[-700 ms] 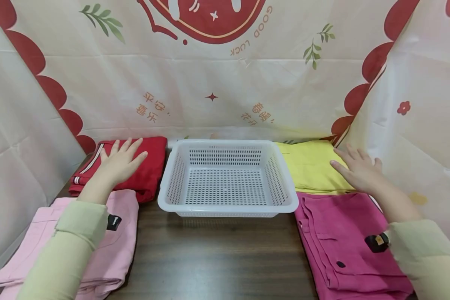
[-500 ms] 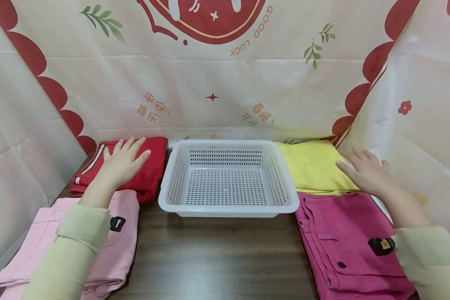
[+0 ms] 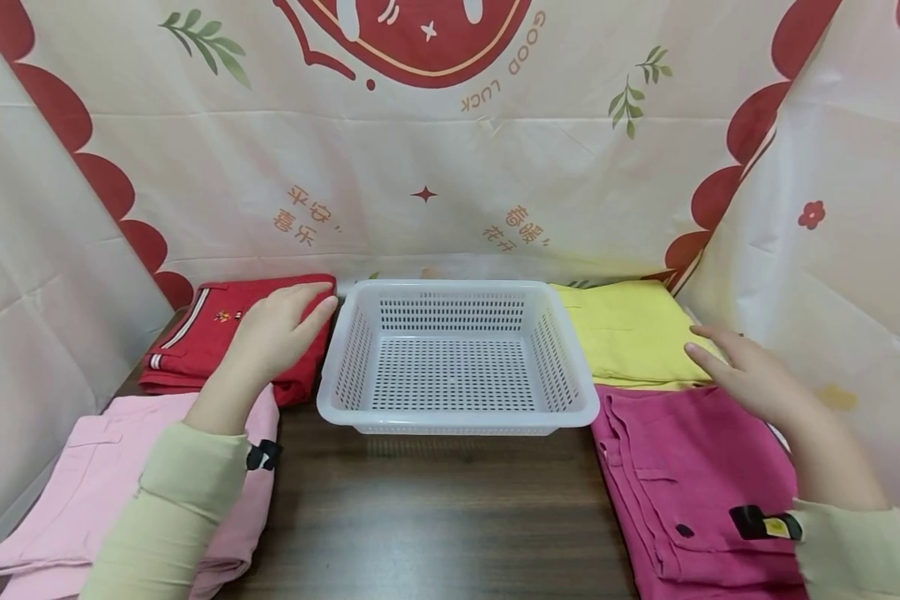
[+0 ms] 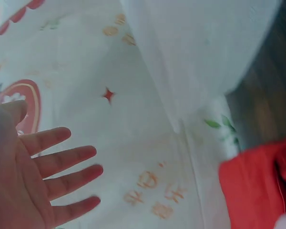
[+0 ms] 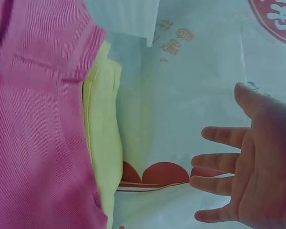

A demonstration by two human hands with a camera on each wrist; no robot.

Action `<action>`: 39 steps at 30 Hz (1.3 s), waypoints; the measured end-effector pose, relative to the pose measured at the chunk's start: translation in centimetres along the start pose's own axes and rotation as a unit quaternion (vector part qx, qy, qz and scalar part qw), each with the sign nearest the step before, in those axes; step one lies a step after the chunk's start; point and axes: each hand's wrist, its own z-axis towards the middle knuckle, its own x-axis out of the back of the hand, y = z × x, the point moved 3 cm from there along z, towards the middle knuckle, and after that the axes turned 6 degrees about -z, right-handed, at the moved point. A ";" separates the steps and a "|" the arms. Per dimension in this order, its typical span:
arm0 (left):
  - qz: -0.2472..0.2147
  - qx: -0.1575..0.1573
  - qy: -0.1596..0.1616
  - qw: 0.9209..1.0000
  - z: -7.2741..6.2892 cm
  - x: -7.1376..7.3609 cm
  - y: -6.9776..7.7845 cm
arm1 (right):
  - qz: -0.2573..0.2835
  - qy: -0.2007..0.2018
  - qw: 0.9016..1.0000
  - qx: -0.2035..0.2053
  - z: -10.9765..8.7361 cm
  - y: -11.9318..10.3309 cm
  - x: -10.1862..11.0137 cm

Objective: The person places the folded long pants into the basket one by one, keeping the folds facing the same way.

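Note:
My left hand (image 3: 273, 333) hovers with extended fingers over the folded red garment (image 3: 217, 346), which has a white-striped edge. In the left wrist view the left palm (image 4: 19, 186) shows bare, fingers spread. On the other side my right hand (image 3: 757, 375) is held up beside the folded yellow garment (image 3: 630, 333), above the far end of the folded magenta garment (image 3: 690, 467). The right wrist view shows that palm (image 5: 267, 176) bare too, fingers straight. Between the hands stands a white perforated plastic basket (image 3: 457, 422) with nothing in it.
A folded pink garment (image 3: 67, 500) lies at the near left, under the left forearm. The dark wooden table (image 3: 435, 517) shows in front of the basket. Printed cloth (image 3: 420, 150) hangs behind and at both sides.
My left hand has moved right, toward the basket, uncovering a small emblem on the red garment. My right hand has come nearer and turned more sideways. Garments and basket have stayed put.

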 end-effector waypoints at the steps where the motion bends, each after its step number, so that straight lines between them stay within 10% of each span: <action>1: -0.011 -0.003 0.005 1.000 -0.1 -0.1 0.4 | 0.000 0.004 1.000 0.002 -0.3 0.0 -0.1; 12: -0.056 -0.069 0.072 0.993 -1.1 -1.8 4.2 | 0.023 0.025 0.999 0.015 -3.0 -0.9 -1.0; 39: -0.193 -0.196 0.076 0.958 -0.8 -8.2 14.0 | 0.039 0.004 0.995 -0.090 -6.6 -0.2 0.3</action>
